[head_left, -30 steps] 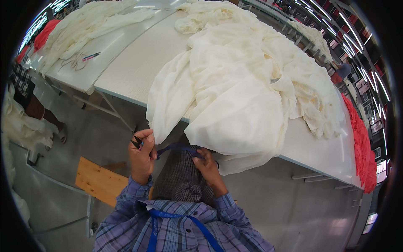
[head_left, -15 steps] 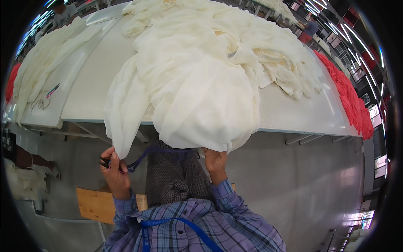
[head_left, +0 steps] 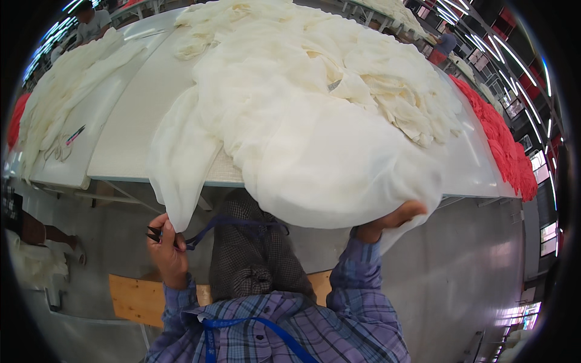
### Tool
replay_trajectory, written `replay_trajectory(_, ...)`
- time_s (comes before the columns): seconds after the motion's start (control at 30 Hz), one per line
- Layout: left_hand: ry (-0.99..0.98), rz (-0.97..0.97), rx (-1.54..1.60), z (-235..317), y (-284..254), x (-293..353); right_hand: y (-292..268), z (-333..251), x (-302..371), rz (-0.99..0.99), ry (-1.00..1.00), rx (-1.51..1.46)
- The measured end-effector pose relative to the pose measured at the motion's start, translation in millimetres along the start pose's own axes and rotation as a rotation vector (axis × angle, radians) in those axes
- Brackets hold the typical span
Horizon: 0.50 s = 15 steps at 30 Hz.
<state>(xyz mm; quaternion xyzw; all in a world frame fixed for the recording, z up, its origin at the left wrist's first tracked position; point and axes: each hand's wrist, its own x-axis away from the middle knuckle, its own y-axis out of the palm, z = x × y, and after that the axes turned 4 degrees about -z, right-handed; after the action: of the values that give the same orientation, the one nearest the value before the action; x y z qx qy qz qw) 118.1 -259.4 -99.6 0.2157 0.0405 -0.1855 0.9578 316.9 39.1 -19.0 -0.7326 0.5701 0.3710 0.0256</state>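
A large heap of thin cream fabric (head_left: pixel 290 133) spreads over the table and hangs over its near edge. At the lower left, my left hand (head_left: pixel 170 259) is closed, pinching the tip of a hanging strip of the fabric. The same hand also holds small black thread snips (head_left: pixel 155 235), blades pointing left; a dark blue ribbon (head_left: pixel 221 220) runs from them across my lap. My right hand (head_left: pixel 387 222), a little blurred, grips the fabric near its front right edge and holds it out to the right. Cloth hides most of its fingers.
The white table (head_left: pixel 133 115) has a bluish front edge. At left, more cream cloth (head_left: pixel 57 85) lies beside a pen (head_left: pixel 75 134) and some string. Red fabric (head_left: pixel 496 136) hangs off the right end. A wooden bench (head_left: pixel 138 299) is under me. Other people work farther back.
My right hand has moved to the right, drawing the front of the fabric out with it. My left hand stays nearly in place with the snips and the strip's tip.
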Motion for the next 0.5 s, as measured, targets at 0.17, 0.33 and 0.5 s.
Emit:
replay_trajectory(0.17,-0.011,-0.01,0.033,1,4,2,77,10,-202,-0.587,0.237,0.483)
replay_trajectory(0.33,-0.01,0.046,0.019,3,3,3,92,93,-146,-0.758,0.181,0.753)
replay_trajectory(0.5,-0.035,0.0,-0.015,8,0,5,97,42,-86,-0.891,-0.216,0.618)
